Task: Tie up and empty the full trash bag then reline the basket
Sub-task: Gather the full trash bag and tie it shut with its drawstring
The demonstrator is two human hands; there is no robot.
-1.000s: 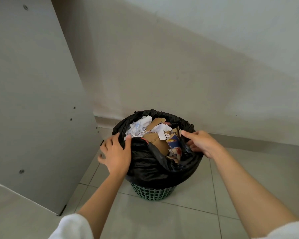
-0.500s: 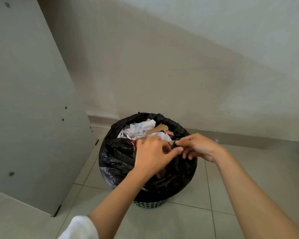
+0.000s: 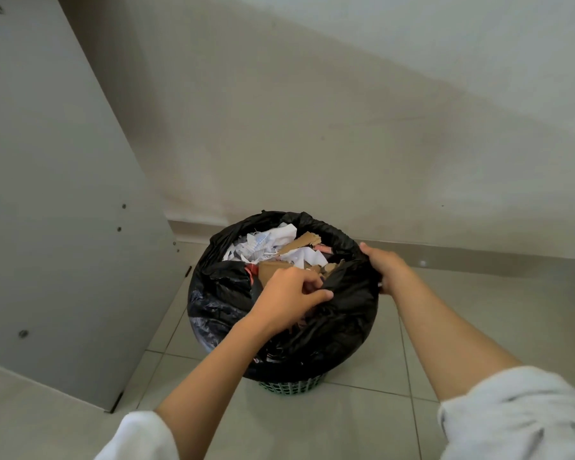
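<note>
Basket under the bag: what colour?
Green, with a lattice wall, showing only below the black trash bag: basket, head view.

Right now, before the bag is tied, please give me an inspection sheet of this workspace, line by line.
Surface: tiled floor; the basket stands on it.
Job's things: black bag lines the green basket, top open, not yet tied; no new liner seen.
Clutter: paper and cardboard scraps fill the bag; nothing seen on the floor.
Grippers: left hand grips the bag's near edge; right hand grips its right rim.
Cables: nothing seen.
Surroundings: grey panel at left; wall behind the basket.
</note>
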